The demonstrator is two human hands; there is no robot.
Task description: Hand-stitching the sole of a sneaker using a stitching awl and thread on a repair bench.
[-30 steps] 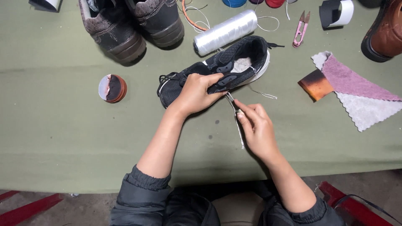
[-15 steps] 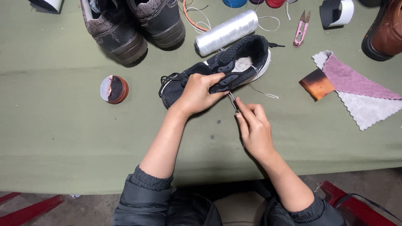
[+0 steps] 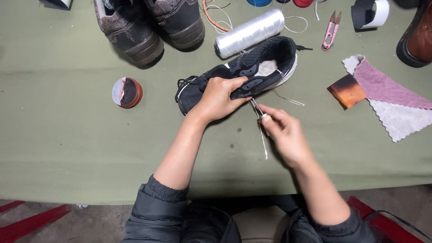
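Black shoe (image 3: 252, 72) unmoved; right hand (image 3: 284, 135) drawn back, tool (image 3: 257, 108) lower.

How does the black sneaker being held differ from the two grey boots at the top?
The black sneaker lies on its side under the left hand; the grey boots stand upright, untouched. The sneaker is low and slim, the boots chunky with thick soles. Both rest on the green table.

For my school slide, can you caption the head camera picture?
Left hand steadies a black sneaker while the right hand holds a thin metal tool against its side.
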